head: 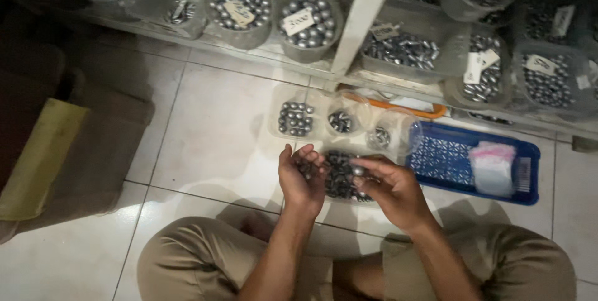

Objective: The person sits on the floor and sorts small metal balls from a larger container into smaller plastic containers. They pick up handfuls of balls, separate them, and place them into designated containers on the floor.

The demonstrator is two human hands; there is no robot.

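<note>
Seated cross-legged on the tiled floor [205, 151], knees in tan trousers [187, 257] at the bottom edge. Left hand [303, 176] cupped palm-up, fingers curled, cradling a few small grey metal weights [306, 167]; exact count hidden in the palm. Right hand [387, 186] just beside it, thumb and forefinger pinching one round silvery ball [357, 171] at the tips. Directly under both hands, a clear tray [341, 182] heaped with dark weights, too many and too blurred to count.

Beyond the hands, three small clear containers in a row: a squarish one [295, 118] with about a dozen balls, a round one [344, 116] with a small cluster, a tilted round one [395, 134] with a handful. To the right, one blue perforated basket [464, 159] holding a wad of clear plastic bags [492, 167]. One orange-rimmed tray [411, 105] tucked under the shelf edge.

Along the top edge, a low shelf [274, 52] crowded with clear tubs of weights, at least eight in view, several bearing paper tags; one white upright post [364, 17] splitting the row. At the left edge, one yellow-green flat object [37, 157] lying on dark, dim shapes.

Open tile to the left of the hands and towards the bottom left corner; tight on the right between basket and knee.
</note>
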